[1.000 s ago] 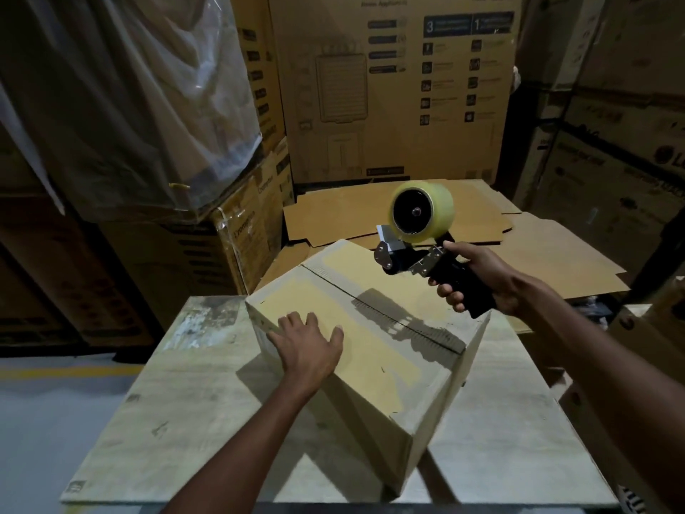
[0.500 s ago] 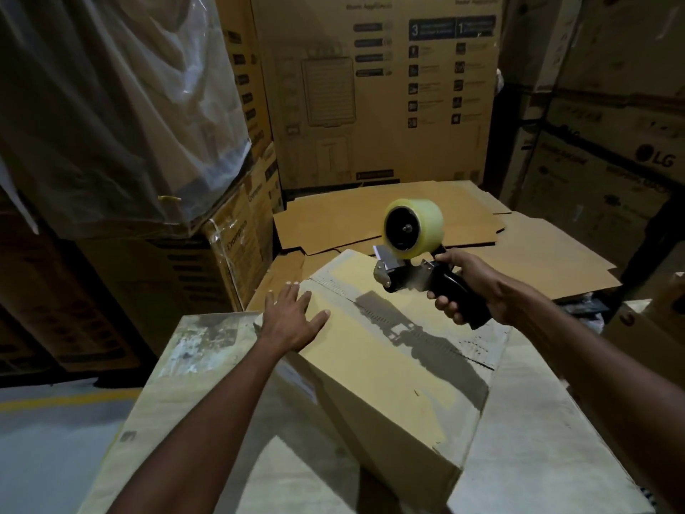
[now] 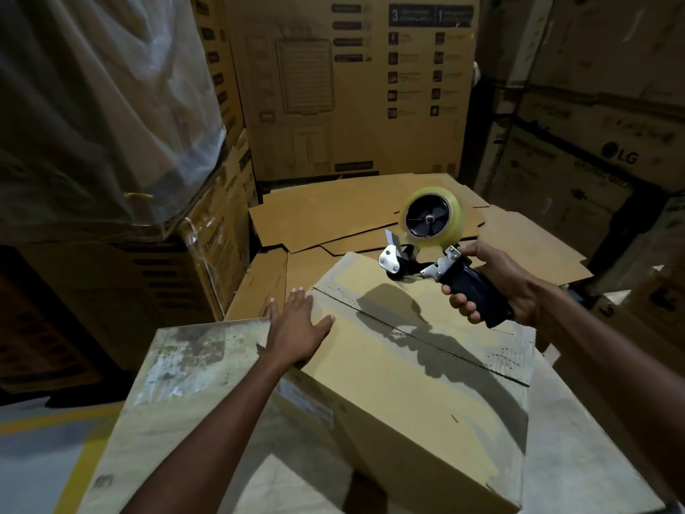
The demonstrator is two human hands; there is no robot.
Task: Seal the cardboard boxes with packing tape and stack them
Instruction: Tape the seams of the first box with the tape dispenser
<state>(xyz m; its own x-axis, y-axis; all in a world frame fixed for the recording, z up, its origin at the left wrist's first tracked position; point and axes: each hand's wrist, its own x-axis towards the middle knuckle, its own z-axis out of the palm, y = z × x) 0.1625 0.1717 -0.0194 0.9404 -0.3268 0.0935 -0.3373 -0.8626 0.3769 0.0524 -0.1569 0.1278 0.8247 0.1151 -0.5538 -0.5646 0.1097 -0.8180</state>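
Left hand [image 3: 296, 328] is pressing the box [image 3: 389, 383] on the worktop [image 3: 185, 402] with straight fingers [image 3: 294, 300], right hand [image 3: 496, 287] is gripping the tape gun [image 3: 426, 254] just above the box's far corner; best landing it square on the seam [image 3: 426, 339].

A worn, stained table [image 3: 192, 369] fills the foreground. Behind it lie flattened cardboard sheets [image 3: 326, 217], backed by a tall printed carton [image 3: 356, 87]. Cartons marked LG [image 3: 593, 157] are stacked at right. Clear plastic sheeting [image 3: 92, 105] drapes stacked cartons at left. A yellow line [image 3: 79, 473] crosses the grey floor [image 3: 29, 458].
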